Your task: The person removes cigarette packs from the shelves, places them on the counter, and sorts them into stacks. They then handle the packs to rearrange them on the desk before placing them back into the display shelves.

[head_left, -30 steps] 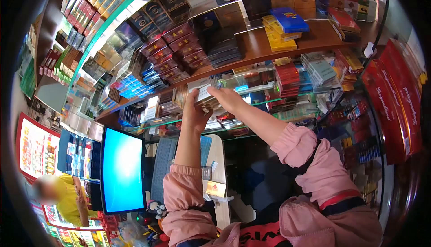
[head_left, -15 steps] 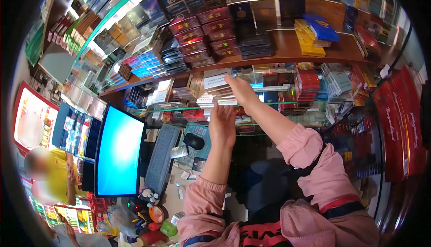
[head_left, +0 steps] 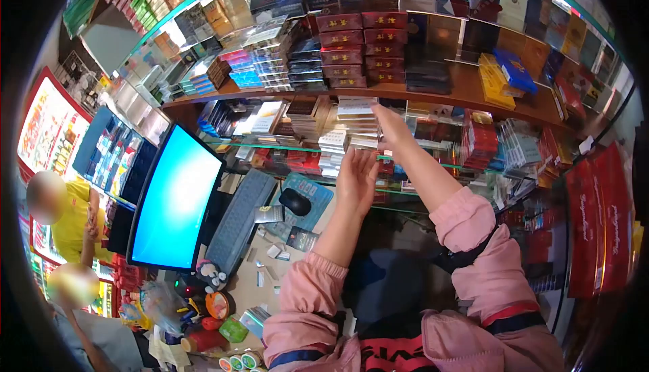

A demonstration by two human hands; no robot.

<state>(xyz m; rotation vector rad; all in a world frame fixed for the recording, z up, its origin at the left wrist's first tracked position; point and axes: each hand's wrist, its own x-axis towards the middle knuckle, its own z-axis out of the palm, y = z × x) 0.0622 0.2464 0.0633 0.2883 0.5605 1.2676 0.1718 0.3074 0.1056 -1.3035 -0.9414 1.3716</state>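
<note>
White cigarette packs (head_left: 358,107) lie stacked on the glass shelf under the wooden ledge, with a second white pile (head_left: 332,141) just in front to the left. My right hand (head_left: 393,127) reaches in along the right side of the stack, its visible fingers straight against the packs and the rest hidden. Lower down, my left hand (head_left: 357,175) is turned palm up, fingers stretched and slightly apart. Its fingertips are right at the front of the white packs, by the glass edge (head_left: 297,147).
Dark red boxes (head_left: 341,54) and yellow packs (head_left: 497,81) stand on the wooden ledge (head_left: 460,95) above. To the left are a monitor (head_left: 177,200), a keyboard (head_left: 238,222) and a mouse (head_left: 295,202). Two people are beyond the counter, one in a yellow shirt (head_left: 76,220).
The view has turned, so the shelves appear farther right. Both hands stay at the white packs. At the lower left, more of the second person shows.
</note>
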